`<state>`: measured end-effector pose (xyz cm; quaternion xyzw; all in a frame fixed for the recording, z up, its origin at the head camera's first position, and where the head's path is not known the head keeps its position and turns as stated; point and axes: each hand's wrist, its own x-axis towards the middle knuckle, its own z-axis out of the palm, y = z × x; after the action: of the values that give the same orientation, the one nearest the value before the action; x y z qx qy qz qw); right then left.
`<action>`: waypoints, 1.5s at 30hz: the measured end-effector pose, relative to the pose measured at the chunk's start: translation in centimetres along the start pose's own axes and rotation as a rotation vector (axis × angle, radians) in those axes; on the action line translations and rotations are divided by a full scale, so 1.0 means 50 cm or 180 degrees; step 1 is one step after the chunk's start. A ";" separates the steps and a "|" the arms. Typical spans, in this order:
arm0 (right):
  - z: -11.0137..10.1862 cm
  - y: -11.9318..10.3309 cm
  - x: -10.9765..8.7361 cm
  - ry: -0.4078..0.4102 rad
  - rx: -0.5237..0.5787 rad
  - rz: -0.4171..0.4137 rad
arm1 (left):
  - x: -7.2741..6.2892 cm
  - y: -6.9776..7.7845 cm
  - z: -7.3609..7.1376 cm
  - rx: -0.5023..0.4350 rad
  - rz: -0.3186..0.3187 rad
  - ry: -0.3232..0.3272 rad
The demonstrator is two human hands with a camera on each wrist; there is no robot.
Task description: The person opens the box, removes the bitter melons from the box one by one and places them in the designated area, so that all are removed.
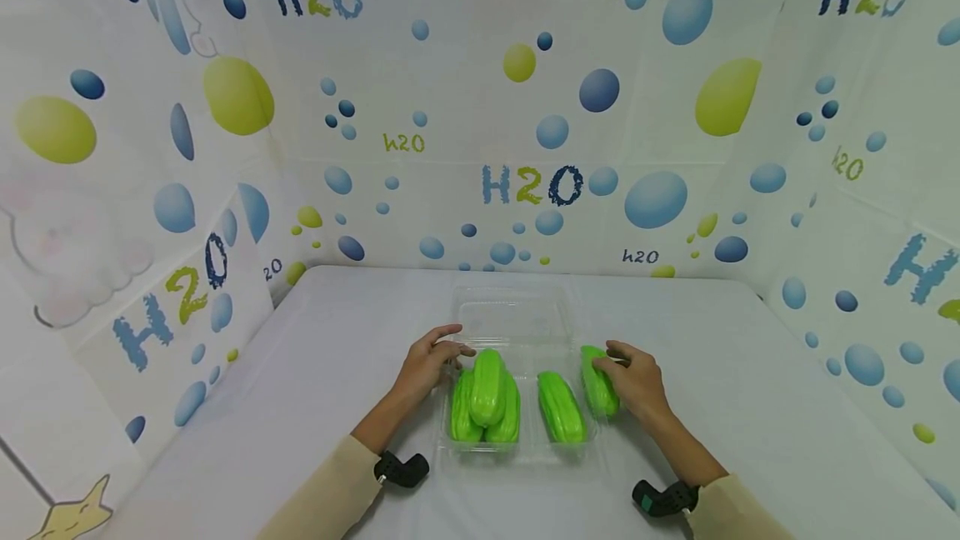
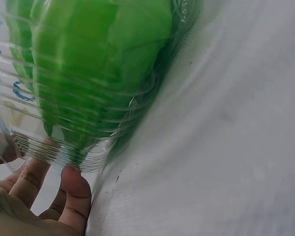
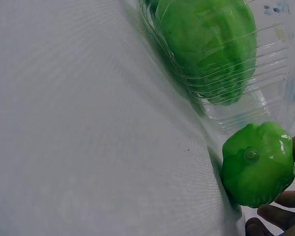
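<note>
An open clear plastic clamshell container (image 1: 525,448) holds several glossy green ridged gourds. Three of them, with one gourd (image 1: 488,388) lying on top of the others, fill its left side; another gourd (image 1: 561,408) lies alone in the right part. My left hand (image 1: 427,365) holds the container's left side, fingertips on the ribbed plastic wall (image 2: 64,152). Just outside the container's right wall, my right hand (image 1: 636,377) grips one more gourd (image 1: 598,382) between thumb and fingers. In the right wrist view that gourd's rounded end (image 3: 258,164) faces the camera, close over the white cloth.
The container's clear lid (image 1: 513,315) is folded back flat behind it. A white cloth covers the table (image 1: 360,315). Behind and at the sides hang white curtains (image 1: 450,90) printed with bubbles and lettering. Black wrist devices (image 1: 401,470) sit on both wrists.
</note>
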<state>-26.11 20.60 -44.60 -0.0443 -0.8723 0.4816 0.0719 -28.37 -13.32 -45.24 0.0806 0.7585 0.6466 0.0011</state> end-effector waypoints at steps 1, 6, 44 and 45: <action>0.001 0.000 0.000 0.0001 0.0000 -0.0002 | 0.000 0.000 0.000 0.0001 0.0001 0.0000; 0.004 -0.002 -0.001 -0.0012 0.0046 -0.0042 | 0.001 -0.003 -0.002 -0.0027 0.0022 -0.0004; 0.000 -0.045 -0.005 0.0074 0.0165 -0.0188 | 0.004 -0.007 -0.002 0.0001 0.0033 0.0071; 0.001 -0.049 -0.005 0.0073 0.0146 -0.0212 | 0.004 -0.007 -0.001 0.0002 0.0027 0.0088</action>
<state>-25.90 19.25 -42.59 -0.0191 -0.8611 0.4983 0.0989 -28.63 -13.40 -45.57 0.0749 0.7583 0.6475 -0.0121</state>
